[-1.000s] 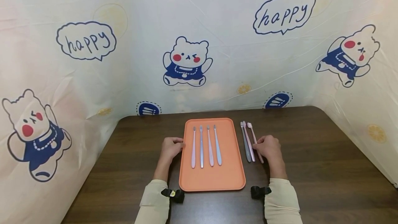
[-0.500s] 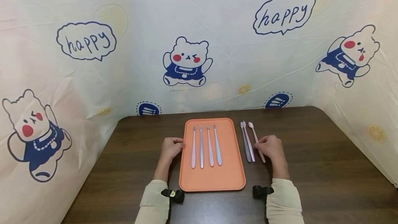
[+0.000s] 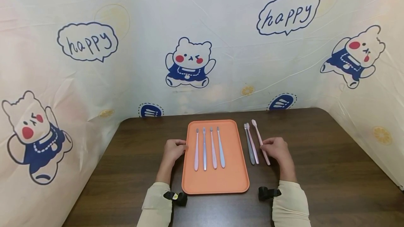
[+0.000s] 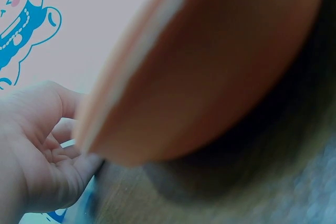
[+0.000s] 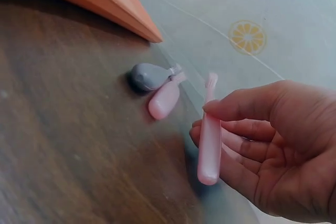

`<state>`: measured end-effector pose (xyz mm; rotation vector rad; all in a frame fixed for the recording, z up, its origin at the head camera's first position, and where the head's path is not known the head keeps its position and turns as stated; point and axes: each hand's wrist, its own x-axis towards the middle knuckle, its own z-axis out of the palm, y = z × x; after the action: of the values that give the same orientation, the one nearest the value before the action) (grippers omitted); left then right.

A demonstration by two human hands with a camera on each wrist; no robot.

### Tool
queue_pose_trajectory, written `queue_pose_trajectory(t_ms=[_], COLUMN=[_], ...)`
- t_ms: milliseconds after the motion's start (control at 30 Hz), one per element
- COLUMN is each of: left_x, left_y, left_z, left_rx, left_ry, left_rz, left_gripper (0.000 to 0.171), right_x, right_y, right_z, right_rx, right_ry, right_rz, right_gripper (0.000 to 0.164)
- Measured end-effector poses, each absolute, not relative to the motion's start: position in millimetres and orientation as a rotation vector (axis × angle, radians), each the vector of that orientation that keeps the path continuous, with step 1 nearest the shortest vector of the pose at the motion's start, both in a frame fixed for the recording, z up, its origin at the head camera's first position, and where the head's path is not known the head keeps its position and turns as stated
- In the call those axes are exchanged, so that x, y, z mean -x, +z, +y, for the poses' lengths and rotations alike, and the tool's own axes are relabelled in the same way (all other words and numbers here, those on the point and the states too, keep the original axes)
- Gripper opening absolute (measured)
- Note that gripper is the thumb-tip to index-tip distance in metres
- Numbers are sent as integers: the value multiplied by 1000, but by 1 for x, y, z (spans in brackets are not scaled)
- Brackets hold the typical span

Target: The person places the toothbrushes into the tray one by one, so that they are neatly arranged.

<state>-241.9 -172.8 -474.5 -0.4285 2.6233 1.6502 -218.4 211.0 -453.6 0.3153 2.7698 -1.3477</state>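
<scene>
My right hand pinches a pink toothbrush between thumb and fingers, bristle end pointing away. Just left of it a grey toothbrush and another pink toothbrush lie side by side on the table. Farther left is an orange tray carrying several toothbrushes in a row, among them a pink one and a light blue one. At the tray's left rim, my left hand grips the edge; the left wrist view shows thumb and fingers on that rim.
Everything lies on a dark brown wooden table. A pale printed curtain with bears and "happy" bubbles encloses its back and sides. Each sleeve carries a black wrist camera, such as the right one.
My right hand has shifted slightly right with the pink toothbrush, widening its gap from the other two. The brush's bristle end now sits a little higher in view. My left hand stays put.
</scene>
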Motion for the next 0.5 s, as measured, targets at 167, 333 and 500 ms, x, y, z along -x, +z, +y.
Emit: queue_pose_trajectory(t_ms=[167, 333, 500], left_x=[242, 242, 241], left_y=[-474, -474, -474], left_z=[-172, -173, -173], left_rx=[431, 434, 430], left_ry=[1653, 1654, 1662], left_rz=[2622, 2623, 2614], left_gripper=[24, 24, 24], right_x=[219, 218, 218], right_y=[-454, -451, -448], right_z=[212, 210, 207], right_rx=[-324, -319, -295], right_ry=[-1538, -1609, -1631], right_rz=[2639, 2559, 2526], right_gripper=[33, 34, 34])
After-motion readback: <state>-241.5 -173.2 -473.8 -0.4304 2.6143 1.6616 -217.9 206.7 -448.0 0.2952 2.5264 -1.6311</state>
